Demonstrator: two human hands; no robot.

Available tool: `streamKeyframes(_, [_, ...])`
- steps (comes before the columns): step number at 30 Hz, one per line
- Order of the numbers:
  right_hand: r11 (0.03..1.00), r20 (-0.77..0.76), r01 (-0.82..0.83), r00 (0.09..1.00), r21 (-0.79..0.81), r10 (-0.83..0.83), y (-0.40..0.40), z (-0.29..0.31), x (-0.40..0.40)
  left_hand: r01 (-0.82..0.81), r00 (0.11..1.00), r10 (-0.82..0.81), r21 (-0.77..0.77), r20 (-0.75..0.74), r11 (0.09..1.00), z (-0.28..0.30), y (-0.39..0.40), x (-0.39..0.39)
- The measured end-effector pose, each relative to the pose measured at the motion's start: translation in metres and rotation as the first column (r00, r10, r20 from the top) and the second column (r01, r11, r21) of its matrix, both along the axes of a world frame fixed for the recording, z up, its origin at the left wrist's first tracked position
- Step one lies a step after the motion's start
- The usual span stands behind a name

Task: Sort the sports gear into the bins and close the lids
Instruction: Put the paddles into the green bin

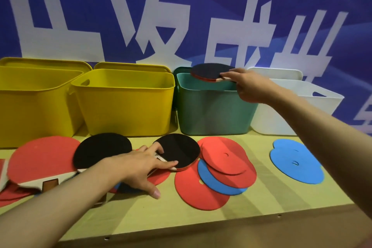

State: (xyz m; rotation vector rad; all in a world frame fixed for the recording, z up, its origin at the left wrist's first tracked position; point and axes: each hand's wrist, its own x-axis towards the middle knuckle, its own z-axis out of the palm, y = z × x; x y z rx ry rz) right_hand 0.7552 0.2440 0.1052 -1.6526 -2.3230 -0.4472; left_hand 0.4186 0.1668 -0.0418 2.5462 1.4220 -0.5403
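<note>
A: What is each grip doing?

B: The right hand pinches the handle of a table-tennis paddle, black face up, held level above the open green bin. The left hand closes finger and thumb on the handle of a second black-faced paddle, which lies on the bench.

A: And around that left hand?

B: Just to its left lie another black paddle and a red-faced paddle, overlapping. To its right is a heap of flat red discs with a blue disc among them. A pair of blue discs sits well apart, toward the right.

A: What about the bins?

B: Four stand in a row at the back of the bench: two yellow bins, the green one, and a white bin. All are open, with lids propped upright behind them against the blue banner. I cannot tell what is inside any of them; only the inner walls show.
</note>
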Motion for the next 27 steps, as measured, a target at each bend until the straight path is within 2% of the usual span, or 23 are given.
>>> streamKeyframes(4, [0.991,0.078,-0.029,0.996,-0.129,0.039,0.042,0.001,0.004,0.010,1.000,-0.010,0.004,0.018,1.000,-0.005,-0.001,-0.002])
streamKeyframes(6, [0.991,0.118,-0.043,0.991,-0.127,0.058,0.055,0.001,0.008,0.013,1.000,-0.013,0.005,0.019,1.000,-0.006,0.000,-0.003])
streamKeyframes(9, [0.992,0.260,0.118,0.960,-0.035,-0.105,0.070,-0.010,0.013,0.022,0.999,-0.022,0.008,0.024,1.000,-0.008,0.000,-0.003])
streamKeyframes(11, [0.972,0.204,0.221,0.958,-0.078,-0.202,0.070,-0.021,0.012,0.032,0.999,-0.032,0.017,0.005,0.999,-0.008,0.001,-0.003])
streamKeyframes(12, [0.971,0.153,0.219,0.967,-0.094,-0.203,0.066,-0.027,0.008,0.039,0.999,-0.039,0.022,-0.006,0.999,-0.007,0.001,-0.003])
streamKeyframes(14, [0.988,0.094,0.144,0.986,-0.050,-0.139,0.049,-0.039,-0.006,0.047,0.999,-0.047,0.029,-0.015,0.998,-0.007,0.001,-0.001])
streamKeyframes(16, [0.999,0.108,0.021,0.994,0.045,-0.026,0.027,-0.054,-0.023,0.048,0.999,-0.048,0.026,-0.014,0.998,-0.006,-0.002,-0.001])
streamKeyframes(18, [0.991,0.122,-0.113,0.987,0.066,0.104,0.004,-0.073,-0.041,0.046,0.999,-0.046,0.027,-0.013,0.999,-0.003,-0.005,-0.001])
streamKeyframes(21, [0.958,0.059,-0.253,0.963,-0.138,0.263,-0.029,-0.104,-0.069,0.060,0.997,-0.057,0.078,-0.045,0.995,0.001,-0.010,0.000])
streamKeyframes(24, [0.893,0.088,-0.127,0.979,-0.432,0.182,-0.045,-0.137,-0.091,0.093,0.991,-0.072,0.192,-0.110,0.977,-0.002,-0.016,-0.001])
streamKeyframes(27, [0.808,0.155,-0.017,0.979,-0.589,0.134,-0.037,-0.159,-0.103,0.053,0.990,-0.021,0.235,-0.138,0.971,-0.004,-0.024,-0.012])
